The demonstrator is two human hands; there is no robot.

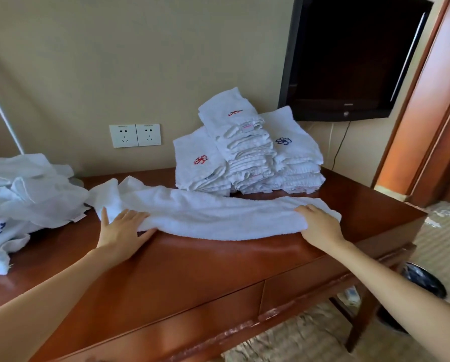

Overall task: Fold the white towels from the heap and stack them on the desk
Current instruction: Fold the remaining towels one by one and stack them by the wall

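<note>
Two things look risky to me. The long white towel [218, 218] lies stretched sideways across the desk [192, 278], between the loose heap [28, 194] on the left and the folded stack [247, 152] at the back. Its near edge sits close to the desk's front. The left hand [124, 228] lies flat on one end with fingers spread apart. The right hand [320, 226] lies flat on the other end with fingers together, though I can't tell if the tips are tucked into the cloth. Since neither hand really grips it, a quick sweep on that glossy wood could slide the towel off the front. The left end is also bunched, so the fold may come out crooked. And that stack looks uneven, so one more on top might tip it.
</note>
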